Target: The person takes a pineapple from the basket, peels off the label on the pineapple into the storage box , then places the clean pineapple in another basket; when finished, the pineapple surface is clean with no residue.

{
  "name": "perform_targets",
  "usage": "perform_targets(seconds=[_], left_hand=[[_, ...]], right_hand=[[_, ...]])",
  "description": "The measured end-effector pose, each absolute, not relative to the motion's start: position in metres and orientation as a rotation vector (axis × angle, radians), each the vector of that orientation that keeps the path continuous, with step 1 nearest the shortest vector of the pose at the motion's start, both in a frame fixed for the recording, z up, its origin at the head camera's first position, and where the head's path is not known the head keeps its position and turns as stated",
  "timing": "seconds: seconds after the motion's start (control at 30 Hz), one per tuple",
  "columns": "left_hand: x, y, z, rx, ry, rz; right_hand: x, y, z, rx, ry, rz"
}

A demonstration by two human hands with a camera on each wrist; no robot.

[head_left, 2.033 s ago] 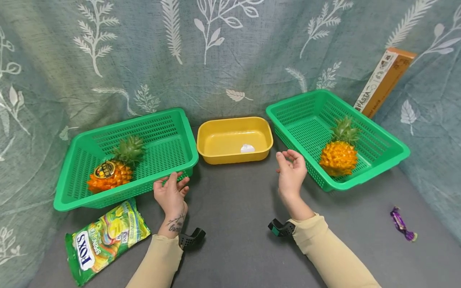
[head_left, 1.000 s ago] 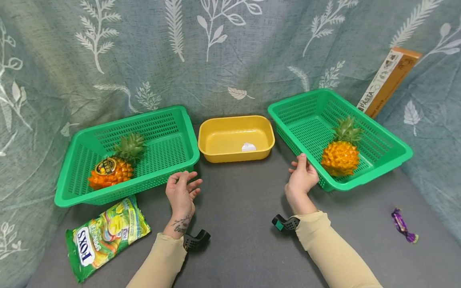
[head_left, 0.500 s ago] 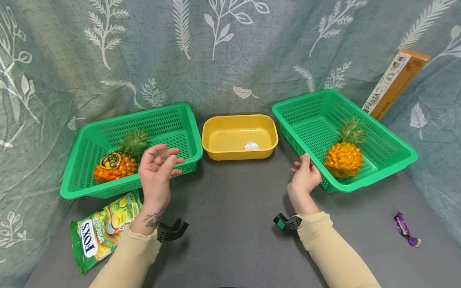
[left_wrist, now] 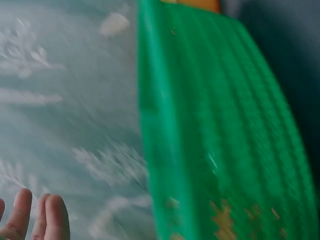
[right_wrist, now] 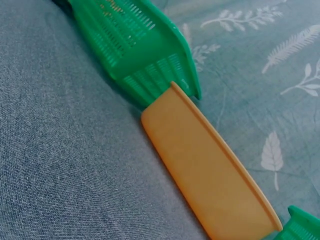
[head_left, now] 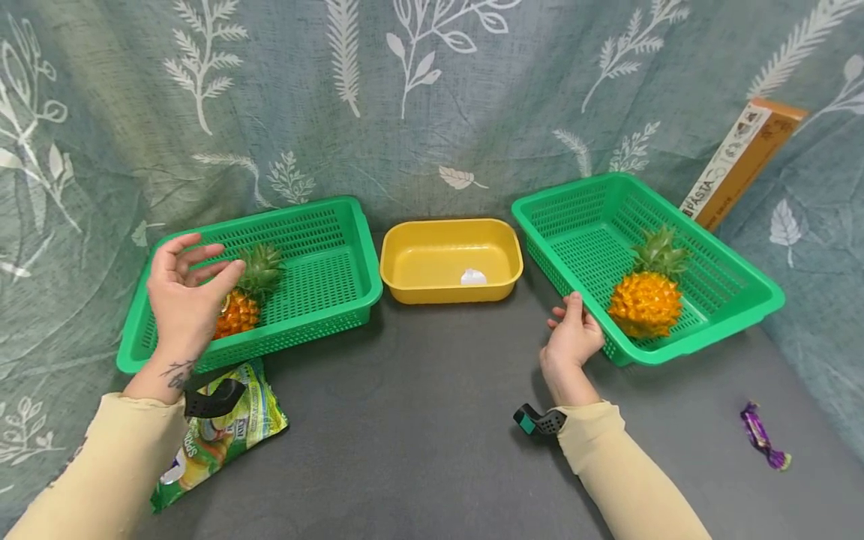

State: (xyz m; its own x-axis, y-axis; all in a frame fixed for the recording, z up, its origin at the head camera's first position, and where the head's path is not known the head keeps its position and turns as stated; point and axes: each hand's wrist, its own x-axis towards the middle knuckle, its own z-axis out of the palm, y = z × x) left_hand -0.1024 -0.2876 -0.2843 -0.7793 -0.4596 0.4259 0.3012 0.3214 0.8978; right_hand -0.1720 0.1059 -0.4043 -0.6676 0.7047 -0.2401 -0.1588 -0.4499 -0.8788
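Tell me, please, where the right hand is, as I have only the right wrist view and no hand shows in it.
Observer: In the head view, the right hand is at the left side of the right green basket.
Operator: Thank you; would you say whether the left hand is holding anything?
Observer: It is not; the left hand has its thumb and fingers parted and holds nothing.
Operator: And is there anything inside the right green basket?
Observer: Yes, one orange pineapple lies in it.

The table's (head_left: 418,420) back edge has 1 tub (head_left: 451,293), its back right corner 1 box (head_left: 745,163), its right side 1 sweet (head_left: 760,433).
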Motion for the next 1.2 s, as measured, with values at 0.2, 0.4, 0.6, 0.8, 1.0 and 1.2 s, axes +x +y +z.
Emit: perform_targets(seconds=[0.2, 0.4, 0.6, 0.8, 1.0, 1.2], left_hand=[[-0.101, -0.323, -0.296, 0.471, -2.183, -1.349], [-0.102, -0.347, -0.303, 0.63, -2.46, -1.197], [-0.106, -0.356, -0.309, 0.639, -2.607, -1.194], [-0.11, -0.363, -0.312, 0.619, -2.746, -1.243], [-0.116, -0.369, -0.313, 0.617, -2.918, -1.248], [-0.119, -0.374, -0.316, 0.63, -3.021, -1.236]], right_hand=[[-0.172, 0.106, -0.405, -0.815, -1.203, 2.149], [-0.171, 0.107, -0.404, -0.792, -1.169, 2.151], [-0.171, 0.107, -0.403, -0.799, -1.177, 2.157], [-0.171, 0.107, -0.405, -0.808, -1.188, 2.165], [-0.171, 0.107, -0.403, -0.819, -1.187, 2.164], [-0.172, 0.106, -0.402, -0.82, -1.179, 2.17]])
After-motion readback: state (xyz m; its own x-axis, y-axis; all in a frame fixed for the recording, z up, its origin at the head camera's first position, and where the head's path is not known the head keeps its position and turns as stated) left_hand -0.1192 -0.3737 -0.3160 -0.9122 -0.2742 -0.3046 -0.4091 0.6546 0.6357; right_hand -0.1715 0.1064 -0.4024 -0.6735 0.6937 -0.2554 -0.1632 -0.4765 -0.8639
